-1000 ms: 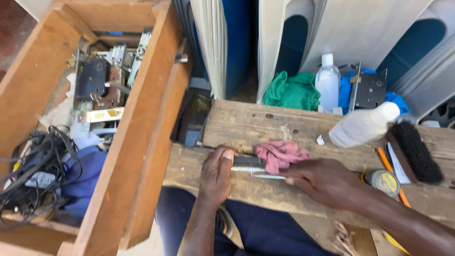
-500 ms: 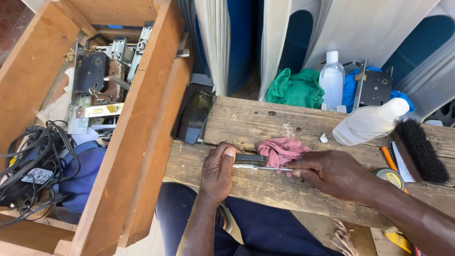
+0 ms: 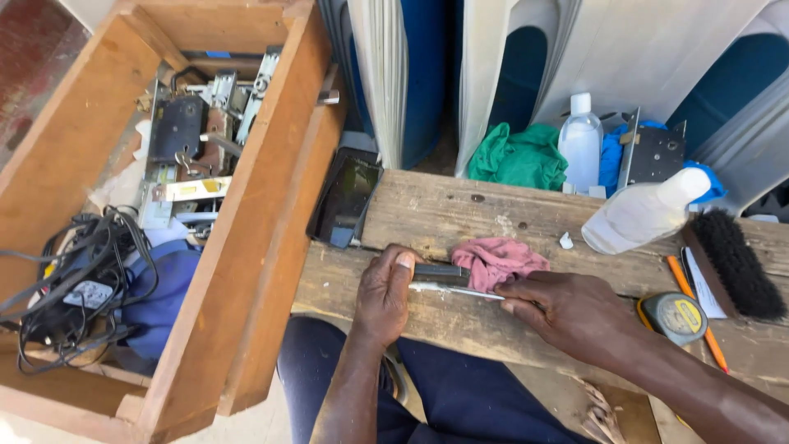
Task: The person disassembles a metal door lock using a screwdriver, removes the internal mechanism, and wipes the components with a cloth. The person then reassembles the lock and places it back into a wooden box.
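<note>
While both hands clamp it, the metal lock plate lies flat on the wooden counter, long axis running left-right, parallel to the counter's near edge. Left hand wraps the plate's left end, thumb on top; right hand pinches the right end with fingertips, so the hands sit apart, one at each end. Left hand looks slightly more closed over it. Pink rag touches the plate just behind, on the far side. Near edge of counter is just below the hands, little room toward the body. Open room: bare wood behind the rag and to the left toward the black phone at the counter's left edge. Right side crowded: tape measure, black brush, tipped white bottle. Wooden crate of lock parts stands left, off the counter.
</note>
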